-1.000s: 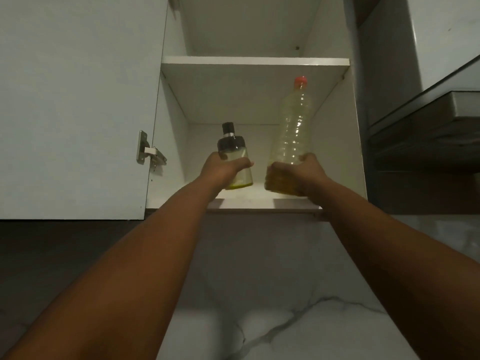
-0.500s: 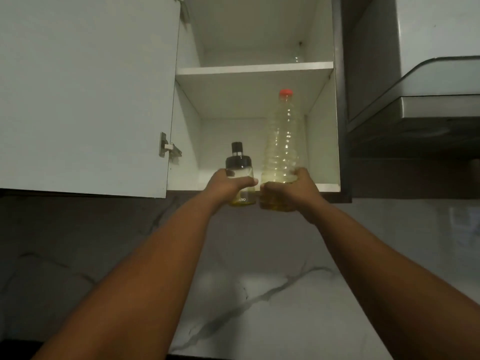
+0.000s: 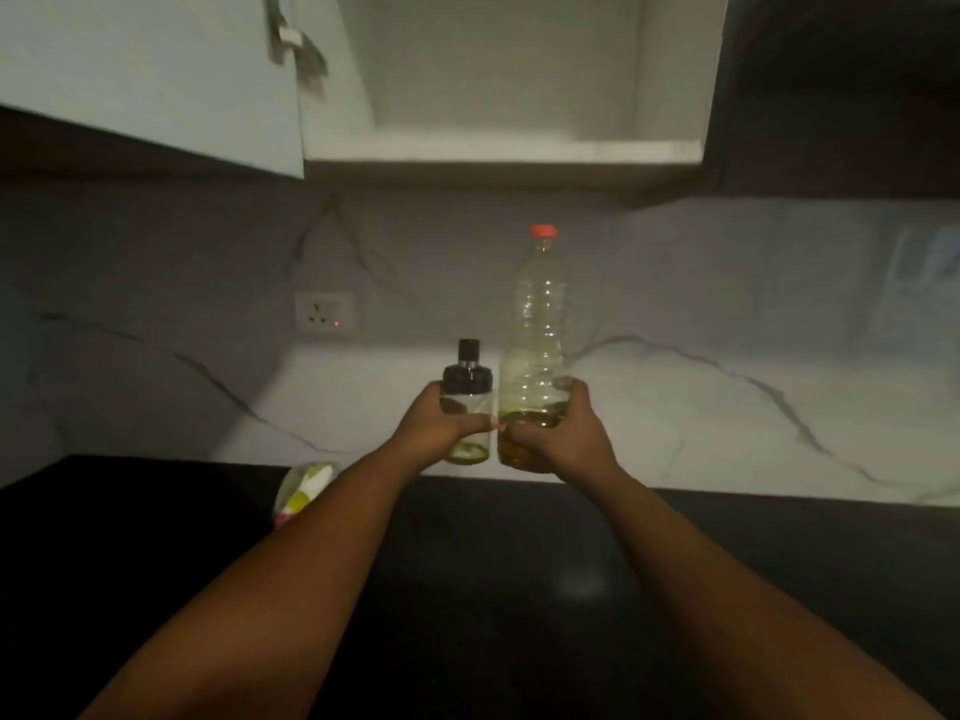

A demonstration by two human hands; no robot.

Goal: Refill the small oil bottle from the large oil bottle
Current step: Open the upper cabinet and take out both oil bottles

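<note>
My left hand [image 3: 435, 427] grips the small oil bottle [image 3: 467, 387], a clear glass one with a black cap and a thin layer of yellow oil at its bottom. My right hand [image 3: 558, 433] grips the lower part of the large oil bottle [image 3: 537, 324], a tall clear plastic bottle with a red cap and a little yellow oil in its base. Both bottles are upright, side by side and almost touching, held in the air above the back of the dark counter [image 3: 519, 553].
The white wall cabinet [image 3: 498, 148] stands open overhead, its door [image 3: 145, 80] swung out at the left. A wall socket [image 3: 324, 312] sits on the marbled backsplash. A small white, green and pink packet [image 3: 304, 493] lies on the counter left of my left arm.
Both hands have carried the bottles out of the cabinet's lower shelf and down in front of the backsplash. The view has tilted down, and the counter now shows.
</note>
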